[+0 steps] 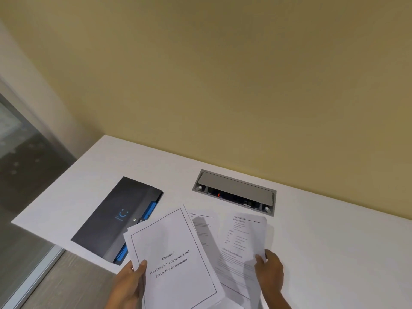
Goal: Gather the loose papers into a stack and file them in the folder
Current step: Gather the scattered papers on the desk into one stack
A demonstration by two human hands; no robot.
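Left hand (131,279) pinching paper stack (174,259); right hand (269,270) gripping loose sheet (243,239) edge.

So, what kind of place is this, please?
Probably an office or study room: a white desk with a built-in socket box, a dark folder and printed papers.

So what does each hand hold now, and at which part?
Left hand: bordered "Chapter 3" paper stack, grip at its lower left edge. Right hand: printed white sheet, at its right edge.
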